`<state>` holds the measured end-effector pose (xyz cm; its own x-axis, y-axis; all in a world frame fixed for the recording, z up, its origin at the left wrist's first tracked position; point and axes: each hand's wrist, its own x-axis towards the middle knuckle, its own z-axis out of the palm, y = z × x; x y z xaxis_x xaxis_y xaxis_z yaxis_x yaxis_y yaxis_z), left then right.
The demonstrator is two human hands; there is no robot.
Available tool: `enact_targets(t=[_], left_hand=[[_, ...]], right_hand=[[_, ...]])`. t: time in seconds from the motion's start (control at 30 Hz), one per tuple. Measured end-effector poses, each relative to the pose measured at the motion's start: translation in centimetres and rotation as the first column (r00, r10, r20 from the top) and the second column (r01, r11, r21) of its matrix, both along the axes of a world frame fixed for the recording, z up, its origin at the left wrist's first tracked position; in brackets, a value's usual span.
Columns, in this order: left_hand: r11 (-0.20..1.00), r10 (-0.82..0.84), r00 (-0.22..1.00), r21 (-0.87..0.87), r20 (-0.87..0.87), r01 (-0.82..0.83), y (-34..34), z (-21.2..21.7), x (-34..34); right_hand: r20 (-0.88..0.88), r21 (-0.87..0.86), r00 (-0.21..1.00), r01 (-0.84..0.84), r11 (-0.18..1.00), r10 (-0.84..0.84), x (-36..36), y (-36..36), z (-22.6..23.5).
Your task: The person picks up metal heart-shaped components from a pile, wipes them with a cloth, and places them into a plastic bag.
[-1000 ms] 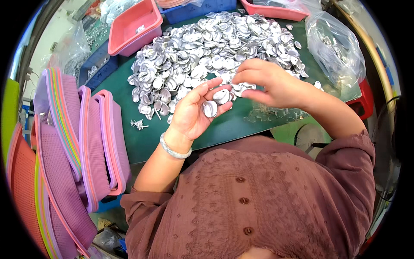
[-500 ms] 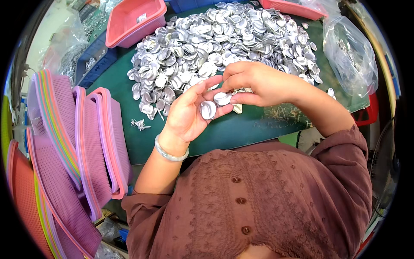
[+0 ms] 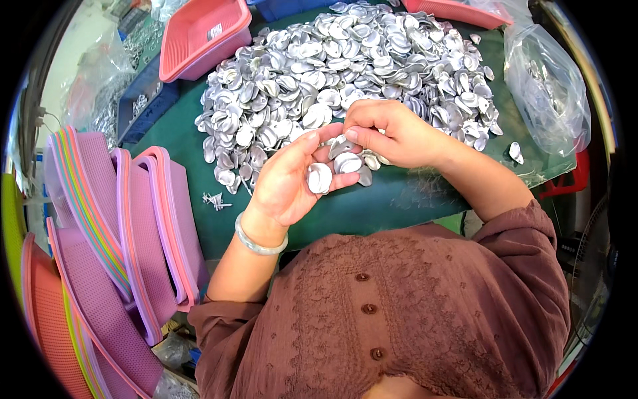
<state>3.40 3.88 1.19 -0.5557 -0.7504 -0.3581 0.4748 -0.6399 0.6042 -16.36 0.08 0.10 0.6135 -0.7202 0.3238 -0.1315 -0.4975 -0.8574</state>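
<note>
Head view: my right hand (image 3: 392, 136) has slid in from three o'clock and now pinches one silver disc (image 3: 342, 145) over my left hand (image 3: 292, 176), which is cupped around two more discs (image 3: 319, 177), faces up, round, no long axis, so the sorting goes on.

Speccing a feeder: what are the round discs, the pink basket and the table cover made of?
Discs: likely thin stamped metal, silvery, satin with glints.
Pink basket: looks like moulded plastic, matte, fine perforated mesh walls.
Table cover: dark green mat, dull, possibly rubber or vinyl; cannot tell.
</note>
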Motion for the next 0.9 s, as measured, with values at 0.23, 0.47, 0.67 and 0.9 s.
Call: enact_targets(t=[0.23, 0.47, 0.67, 0.9], left_hand=[[0.999, -0.016, 0.999, -0.044, 0.032, 0.018, -0.1, 0.0, -0.7], [0.999, 0.008, 0.996, -0.049, 0.094, -0.003, 0.0, -0.1, -1.0], [0.999, 0.042, 0.995, -0.03, 0.088, -0.04, -0.2, -0.1, -1.1], [1.0, 0.007, 1.0, -0.011, -0.022, -0.007, -0.7, -0.7, -1.0]], right_hand=[[0.075, 0.289, 0.997, 0.004, 0.957, -0.027, -0.3, 0.2, -0.2], [0.036, 0.472, 0.999, 0.019, 0.881, -0.041, -0.6, 0.5, 0.6], [0.152, 0.655, 0.984, -0.029, 0.755, -0.094, -0.8, 0.5, 0.7], [0.113, 0.197, 0.992, 0.039, 0.98, -0.063, -1.1, 0.5, -0.4]])
